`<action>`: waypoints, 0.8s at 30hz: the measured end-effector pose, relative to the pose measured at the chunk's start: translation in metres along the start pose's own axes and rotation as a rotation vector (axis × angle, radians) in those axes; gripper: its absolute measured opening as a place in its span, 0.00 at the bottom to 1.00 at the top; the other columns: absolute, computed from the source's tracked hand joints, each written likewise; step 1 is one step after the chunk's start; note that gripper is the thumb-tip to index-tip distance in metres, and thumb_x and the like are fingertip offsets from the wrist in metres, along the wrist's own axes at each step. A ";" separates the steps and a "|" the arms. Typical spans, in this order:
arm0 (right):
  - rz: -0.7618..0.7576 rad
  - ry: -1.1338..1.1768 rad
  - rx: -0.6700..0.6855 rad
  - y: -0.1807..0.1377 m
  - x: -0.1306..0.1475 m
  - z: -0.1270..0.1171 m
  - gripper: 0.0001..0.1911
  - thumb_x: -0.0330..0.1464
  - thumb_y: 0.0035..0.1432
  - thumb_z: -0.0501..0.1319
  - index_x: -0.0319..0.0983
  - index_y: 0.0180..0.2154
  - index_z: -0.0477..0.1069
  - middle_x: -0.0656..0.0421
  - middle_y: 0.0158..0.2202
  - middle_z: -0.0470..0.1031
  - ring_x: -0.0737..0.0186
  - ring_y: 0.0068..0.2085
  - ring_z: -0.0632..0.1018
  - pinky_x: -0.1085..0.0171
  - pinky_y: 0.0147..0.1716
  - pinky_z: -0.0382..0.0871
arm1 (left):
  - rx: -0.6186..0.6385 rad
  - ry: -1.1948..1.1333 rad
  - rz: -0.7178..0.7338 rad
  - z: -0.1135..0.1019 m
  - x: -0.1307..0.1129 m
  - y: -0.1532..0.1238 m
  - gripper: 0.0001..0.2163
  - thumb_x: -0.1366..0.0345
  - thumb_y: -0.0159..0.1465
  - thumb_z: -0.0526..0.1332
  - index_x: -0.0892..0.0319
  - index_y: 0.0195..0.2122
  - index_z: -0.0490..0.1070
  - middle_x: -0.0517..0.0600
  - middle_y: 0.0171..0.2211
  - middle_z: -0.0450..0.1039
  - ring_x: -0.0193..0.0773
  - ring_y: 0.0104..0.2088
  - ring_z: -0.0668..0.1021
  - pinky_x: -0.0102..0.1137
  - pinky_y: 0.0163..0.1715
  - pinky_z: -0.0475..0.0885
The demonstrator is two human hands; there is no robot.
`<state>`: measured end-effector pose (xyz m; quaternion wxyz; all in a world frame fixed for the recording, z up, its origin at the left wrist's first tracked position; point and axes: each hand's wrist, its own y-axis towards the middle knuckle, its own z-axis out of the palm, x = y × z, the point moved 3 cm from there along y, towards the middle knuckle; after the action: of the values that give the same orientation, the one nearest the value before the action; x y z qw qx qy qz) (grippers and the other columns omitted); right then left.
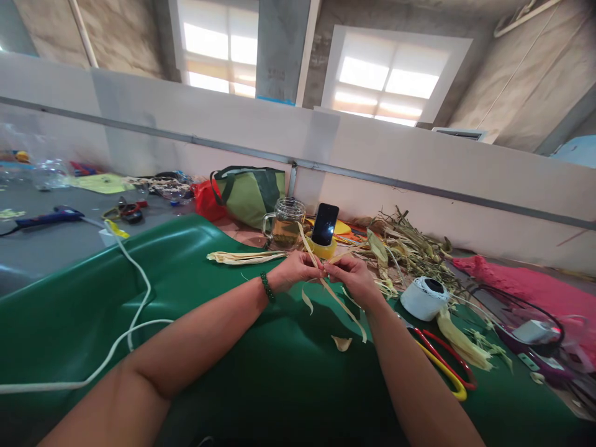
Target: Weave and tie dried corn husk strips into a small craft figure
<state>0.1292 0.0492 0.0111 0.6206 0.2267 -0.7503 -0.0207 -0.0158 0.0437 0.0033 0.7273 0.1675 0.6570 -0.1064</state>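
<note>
My left hand (298, 269) and my right hand (356, 279) meet above a green mat (261, 385), fingertips almost touching. Both pinch pale strips of dried corn husk (343, 307), which cross at the fingers; one long end hangs down toward the mat. A thin curl of husk (307, 300) dangles below my left fingers. Left of the hands lies a bundle of husk strips (244, 257). A small husk scrap (342, 343) rests on the mat below. Beside my right forearm are scissors (449, 363) with red and yellow handles, partly hidden by the arm.
Behind the hands stand a glass mug (285, 228) of amber liquid and a phone (325, 225) propped at a yellow tape roll (321, 249). To the right are a white spool (423, 299) and piled dried husks (410, 251). A white cable (139, 310) crosses the mat's left side.
</note>
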 end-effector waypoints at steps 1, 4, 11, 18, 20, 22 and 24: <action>-0.002 -0.021 -0.015 0.000 0.000 0.000 0.15 0.44 0.41 0.68 0.38 0.21 0.74 0.63 0.18 0.71 0.70 0.21 0.67 0.67 0.23 0.63 | -0.001 0.008 0.005 0.000 -0.001 0.000 0.12 0.65 0.41 0.72 0.66 0.22 0.71 0.45 0.18 0.69 0.26 0.21 0.68 0.24 0.24 0.62; -0.004 -0.061 -0.035 0.000 0.000 0.003 0.17 0.46 0.41 0.68 0.38 0.20 0.71 0.63 0.17 0.69 0.69 0.20 0.67 0.67 0.22 0.62 | -0.013 0.033 0.019 0.000 -0.002 -0.001 0.14 0.62 0.42 0.72 0.66 0.22 0.71 0.43 0.16 0.67 0.25 0.20 0.66 0.24 0.24 0.62; -0.060 -0.170 -0.040 0.003 -0.001 -0.002 0.20 0.50 0.44 0.64 0.39 0.21 0.71 0.60 0.18 0.71 0.66 0.21 0.69 0.65 0.23 0.64 | 0.076 -0.019 -0.043 0.002 -0.004 -0.004 0.19 0.56 0.42 0.73 0.66 0.29 0.75 0.49 0.25 0.74 0.31 0.26 0.74 0.27 0.30 0.67; 0.008 -0.144 -0.077 0.007 -0.008 -0.008 0.24 0.54 0.40 0.64 0.38 0.20 0.70 0.60 0.17 0.70 0.66 0.20 0.69 0.65 0.21 0.64 | -0.003 -0.041 -0.147 -0.007 0.001 -0.001 0.23 0.53 0.40 0.73 0.65 0.32 0.75 0.51 0.29 0.75 0.33 0.29 0.75 0.30 0.34 0.69; 0.013 -0.108 -0.106 0.006 -0.007 -0.006 0.23 0.53 0.38 0.65 0.38 0.20 0.70 0.60 0.17 0.71 0.66 0.20 0.70 0.65 0.21 0.64 | 0.016 -0.016 -0.123 -0.007 0.001 -0.002 0.24 0.51 0.40 0.73 0.65 0.33 0.76 0.50 0.28 0.74 0.31 0.27 0.74 0.28 0.32 0.68; 0.020 -0.109 -0.127 0.005 -0.006 -0.005 0.22 0.51 0.38 0.66 0.38 0.21 0.70 0.61 0.17 0.70 0.66 0.20 0.69 0.66 0.20 0.63 | 0.030 0.039 -0.084 -0.006 0.000 -0.003 0.24 0.51 0.41 0.72 0.66 0.32 0.76 0.49 0.25 0.73 0.28 0.25 0.71 0.25 0.28 0.65; 0.014 -0.119 -0.134 0.004 -0.005 -0.003 0.22 0.50 0.38 0.67 0.38 0.20 0.70 0.62 0.15 0.69 0.68 0.18 0.68 0.67 0.19 0.62 | 0.029 0.079 -0.061 -0.005 -0.001 -0.003 0.22 0.51 0.41 0.72 0.67 0.28 0.76 0.47 0.22 0.71 0.26 0.23 0.69 0.25 0.26 0.63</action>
<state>0.1310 0.0555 0.0082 0.5889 0.1780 -0.7843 -0.0801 -0.0215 0.0427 0.0034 0.6945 0.1619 0.6886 -0.1315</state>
